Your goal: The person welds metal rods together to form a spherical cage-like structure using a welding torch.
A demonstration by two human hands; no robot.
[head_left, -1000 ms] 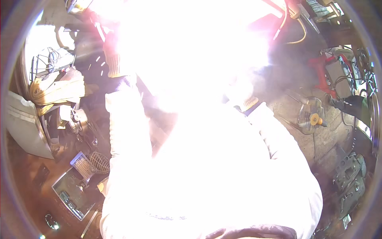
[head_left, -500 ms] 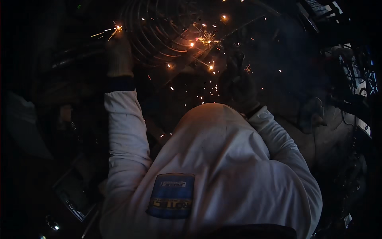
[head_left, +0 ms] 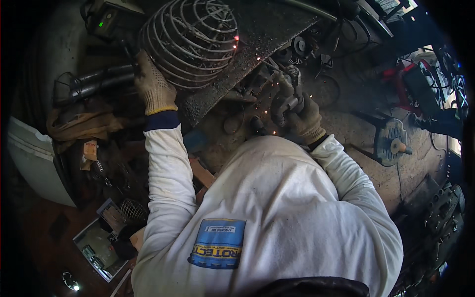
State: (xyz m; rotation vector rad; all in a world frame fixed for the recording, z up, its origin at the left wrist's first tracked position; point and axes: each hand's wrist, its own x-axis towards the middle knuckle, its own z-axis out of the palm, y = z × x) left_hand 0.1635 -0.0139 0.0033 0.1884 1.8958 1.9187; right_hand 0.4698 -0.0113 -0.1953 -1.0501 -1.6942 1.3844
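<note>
My left hand (head_left: 154,86), in a knitted work glove, is closed at the left side of a round wire cage (head_left: 190,44) of metal rings. A dark stick-like piece shows at its fingertips; what it grips is not clear. My right hand (head_left: 306,120), also gloved, is closed around a grey electrode holder (head_left: 286,99). A thin rod (head_left: 269,64) points from the holder up and left toward the cage, its tip glowing. Two red-hot spots (head_left: 236,38) glow on the cage's right edge. The cage rests on a dark, gritty metal table (head_left: 217,91).
A box with a green display (head_left: 113,21) stands at the far left, with metal pipes (head_left: 101,81) nearer. At right are a stool-like stand (head_left: 392,143) and a red-framed machine (head_left: 402,86). A glass-topped frame (head_left: 101,250) lies lower left. Sparks fall between my arms.
The bright, spreading sparks have died down to a few small glows, and the dark picture has brightened. The rod tip now sits apart from the cage. Both hands remain closed in nearly the same places.
</note>
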